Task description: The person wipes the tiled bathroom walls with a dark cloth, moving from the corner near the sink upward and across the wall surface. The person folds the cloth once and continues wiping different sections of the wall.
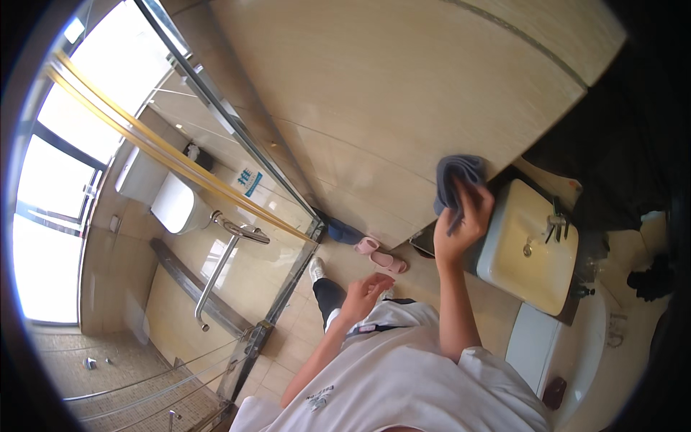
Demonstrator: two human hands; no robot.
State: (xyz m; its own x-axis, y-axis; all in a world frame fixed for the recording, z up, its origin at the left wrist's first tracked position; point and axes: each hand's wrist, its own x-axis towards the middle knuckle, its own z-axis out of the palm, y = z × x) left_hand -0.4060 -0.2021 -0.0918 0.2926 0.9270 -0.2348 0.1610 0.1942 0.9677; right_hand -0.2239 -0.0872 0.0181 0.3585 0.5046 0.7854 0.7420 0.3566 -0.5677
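Observation:
My right hand (465, 229) grips a folded dark grey cloth (459, 173) in front of the beige tiled wall (356, 102). Whether the cloth presses on the tiles I cannot tell for sure. Just right of that hand is a square washbasin (510, 243) with a metal faucet (556, 222). Before my waist hovers my left hand (366, 298), nothing in it, its fingers loosely bent and a little apart.
A glass door with a chrome handle (221, 278) stands at left, with a white toilet (175, 205) beyond it. Pink slippers (387, 262) and a blue item (344, 232) lie on the floor near my feet. A white bathtub (580, 372) is at lower right.

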